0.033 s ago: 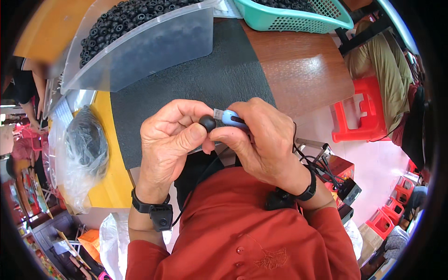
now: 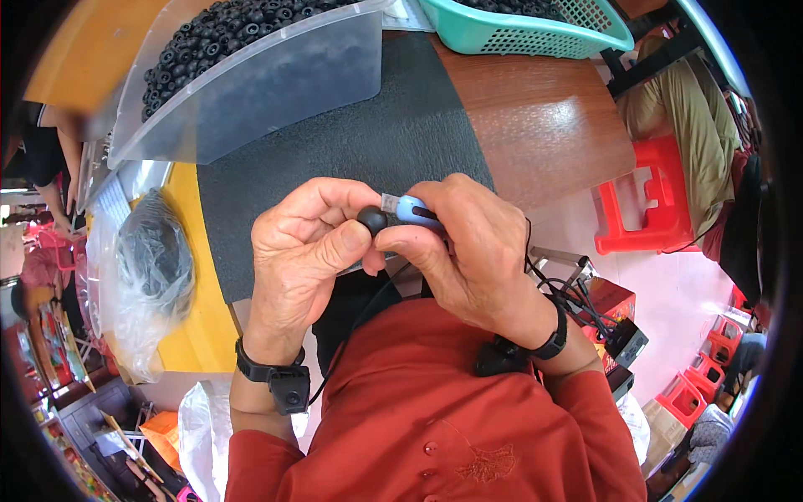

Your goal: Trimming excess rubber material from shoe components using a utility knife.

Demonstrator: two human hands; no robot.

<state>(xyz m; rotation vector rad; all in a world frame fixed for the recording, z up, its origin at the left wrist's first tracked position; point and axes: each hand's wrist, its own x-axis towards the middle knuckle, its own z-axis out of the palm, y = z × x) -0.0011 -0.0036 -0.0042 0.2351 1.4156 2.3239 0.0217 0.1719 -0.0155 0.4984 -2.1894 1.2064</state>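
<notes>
Above my lap, at the near edge of a dark mat (image 2: pixel 401 109), my two hands meet. My left hand (image 2: pixel 305 243) pinches a small round black piece (image 2: pixel 371 221) between thumb and fingers. My right hand (image 2: pixel 473 251) is closed around a small blue tool with a black strip (image 2: pixel 416 211). A short, flat, greyish end of the tool sticks out beside the black piece, close to my left fingertips. It looks like a small cutter, but its edge does not show clearly. My right thumb lies right next to the black piece.
A clear plastic bin (image 2: pixel 293 100) full of black ring-like parts stands on the mat. Behind to the right is a green basket (image 2: pixel 535 42) of dark pieces. A plastic bag (image 2: pixel 155 259) lies left. Cables (image 2: pixel 581 305) hang at right, near a red stool (image 2: pixel 652 201). People sit either side.
</notes>
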